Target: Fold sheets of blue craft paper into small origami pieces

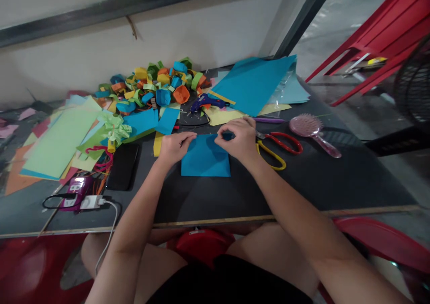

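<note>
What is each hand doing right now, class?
Left hand: closed, fingertips pressing the blue paper at its top left edge.
Right hand: closed, pinching the paper's top edge.

Two hands on a paper sheet at the middle of a crowded worktop.
The paper sheet (pixel 205 160) lies on the worktop (pixel 336 183), with the left hand (pixel 175 146) and right hand (pixel 238 139) on its far edge. Scissors (pixel 277 146) and hairbrush (pixel 314 131) lie right; phone (pixel 122 165) left; glue gun (pixel 206 102) and paper pile (pixel 157 87) behind.
</note>
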`<state>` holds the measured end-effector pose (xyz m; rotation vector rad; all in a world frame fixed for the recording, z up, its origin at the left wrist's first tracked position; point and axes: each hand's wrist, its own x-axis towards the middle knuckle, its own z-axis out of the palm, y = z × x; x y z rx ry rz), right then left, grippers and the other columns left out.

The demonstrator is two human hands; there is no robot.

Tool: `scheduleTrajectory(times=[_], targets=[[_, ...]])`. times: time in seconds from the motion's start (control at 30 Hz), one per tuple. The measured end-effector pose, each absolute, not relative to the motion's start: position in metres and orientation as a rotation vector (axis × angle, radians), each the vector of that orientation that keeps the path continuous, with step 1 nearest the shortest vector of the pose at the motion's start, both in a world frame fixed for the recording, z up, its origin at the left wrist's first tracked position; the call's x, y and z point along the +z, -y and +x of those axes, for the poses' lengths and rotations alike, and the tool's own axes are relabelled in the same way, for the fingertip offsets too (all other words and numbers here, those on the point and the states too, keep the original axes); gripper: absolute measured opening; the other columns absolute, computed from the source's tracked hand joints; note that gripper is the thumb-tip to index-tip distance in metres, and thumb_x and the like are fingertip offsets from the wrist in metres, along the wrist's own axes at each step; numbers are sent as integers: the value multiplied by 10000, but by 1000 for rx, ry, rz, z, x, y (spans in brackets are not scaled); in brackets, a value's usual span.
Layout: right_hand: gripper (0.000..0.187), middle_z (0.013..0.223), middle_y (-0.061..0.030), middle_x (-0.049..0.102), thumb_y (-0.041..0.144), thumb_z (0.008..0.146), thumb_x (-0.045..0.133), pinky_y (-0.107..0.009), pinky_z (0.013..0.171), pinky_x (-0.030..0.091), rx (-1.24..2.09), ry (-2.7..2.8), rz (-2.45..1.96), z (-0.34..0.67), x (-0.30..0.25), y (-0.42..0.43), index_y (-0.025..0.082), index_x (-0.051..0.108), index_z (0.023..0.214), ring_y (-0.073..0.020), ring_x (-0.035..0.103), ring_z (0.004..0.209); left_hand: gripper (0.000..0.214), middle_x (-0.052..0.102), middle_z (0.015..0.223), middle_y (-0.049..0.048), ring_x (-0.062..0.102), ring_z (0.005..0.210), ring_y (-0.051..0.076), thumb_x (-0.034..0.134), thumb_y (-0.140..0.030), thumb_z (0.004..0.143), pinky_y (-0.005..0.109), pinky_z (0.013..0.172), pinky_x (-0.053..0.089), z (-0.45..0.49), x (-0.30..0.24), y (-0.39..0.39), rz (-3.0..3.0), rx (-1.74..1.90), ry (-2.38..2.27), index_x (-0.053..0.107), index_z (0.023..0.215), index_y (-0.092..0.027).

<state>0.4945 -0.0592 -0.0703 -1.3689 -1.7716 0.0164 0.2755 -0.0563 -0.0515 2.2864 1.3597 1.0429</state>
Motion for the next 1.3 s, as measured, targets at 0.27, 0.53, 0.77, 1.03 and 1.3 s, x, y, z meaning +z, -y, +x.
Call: scheduleTrajectory(times=[0.27,0.53,0.77,1.03,1.3], targets=[[36,720,-53,659,214,665,597,-478,867,452,60,1503,-1520,534,-78,40,220,570,643,-247,620,764,358,749,782,42,627,632,156,606,-516,842,266,572,457,250,-53,37,1946,1349,-1468,772,894,-203],[428,1222,-84,654,529,783,637,-401,904,521,1035,1537,-843,500,-73,49,265,621,1120,-254,616,1114,477,634,765,3,547,643,107,709,-644,687,226,576,442,273,-68,33,1280,1090,-1007,645,859,-203],[431,1235,-62,664,576,646,768,-431,915,529,1263,1502,-754,487,-69,60,289,709,962,-267,632,1110,465,585,760,-18,532,637,82,762,-574,682,206,602,442,296,-74,46,1232,853,-750,589,877,-190],[532,844,-77,687,740,817,411,-455,735,552,926,1314,-959,505,-85,42,278,664,888,-263,670,840,541,590,1347,111,596,1171,251,595,-646,803,326,880,513,291,-71,44,1239,838,-764,640,1141,-225],[407,959,-97,639,537,924,406,-472,853,498,31,1061,-1280,530,-81,38,226,642,1038,-262,631,969,658,557,1384,131,596,1198,272,320,-716,884,397,879,541,277,-63,39,1443,1121,-952,557,1262,-232]])
